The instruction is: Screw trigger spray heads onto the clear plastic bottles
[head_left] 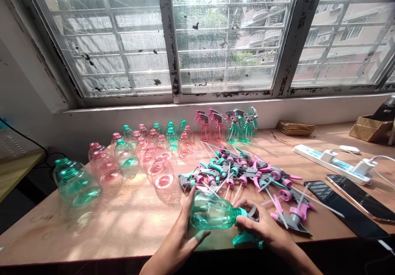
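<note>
A clear green spray bottle lies sideways in the air above the table's front edge. Its base rests in my left hand, fingers and thumb around the bottom. At the neck, my right hand grips the green-and-grey spray head, which sits at the bottle's mouth with its trigger side hanging down. Whether the collar is fully tight I cannot tell. Just behind lies a heap of loose pink, green and grey spray heads with white dip tubes. Several open bottles without heads, pink and green, stand to the left.
Several bottles with spray heads fitted stand by the wall under the window. At right are a white power strip with plugs, two phones, a brown packet and a cardboard box. The wooden table ends just below my hands.
</note>
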Available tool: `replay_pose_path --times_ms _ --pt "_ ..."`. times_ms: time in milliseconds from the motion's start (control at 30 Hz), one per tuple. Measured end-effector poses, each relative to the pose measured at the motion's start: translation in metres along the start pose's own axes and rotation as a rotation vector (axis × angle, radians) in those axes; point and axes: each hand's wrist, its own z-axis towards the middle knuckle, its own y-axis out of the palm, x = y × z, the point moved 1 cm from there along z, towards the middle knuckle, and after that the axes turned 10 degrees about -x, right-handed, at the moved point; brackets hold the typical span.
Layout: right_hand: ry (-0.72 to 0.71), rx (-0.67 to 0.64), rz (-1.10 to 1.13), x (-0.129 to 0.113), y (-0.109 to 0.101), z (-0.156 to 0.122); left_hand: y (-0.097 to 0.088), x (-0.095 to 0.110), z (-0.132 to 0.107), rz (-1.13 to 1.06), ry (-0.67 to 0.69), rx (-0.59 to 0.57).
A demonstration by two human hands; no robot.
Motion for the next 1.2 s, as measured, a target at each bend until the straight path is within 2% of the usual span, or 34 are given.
replay_pose_path --times_ms 167,300,800,1200 --pt "0.004 0.012 -0.012 -0.002 0.001 -0.001 0.002 -0.007 0.000 -0.040 0.032 0.023" --pt "-0.003 0.018 -0.032 -0.002 0.001 0.000 0.001 -0.009 -0.001 0.007 -0.008 0.028" --pt "-0.002 0.013 -0.059 -0.001 -0.001 0.000 -0.001 -0.002 0.000 -0.060 -0.038 0.001" --pt "0.015 0.008 -0.061 -0.002 0.000 -0.001 0.001 0.004 0.000 -0.019 0.001 0.042"
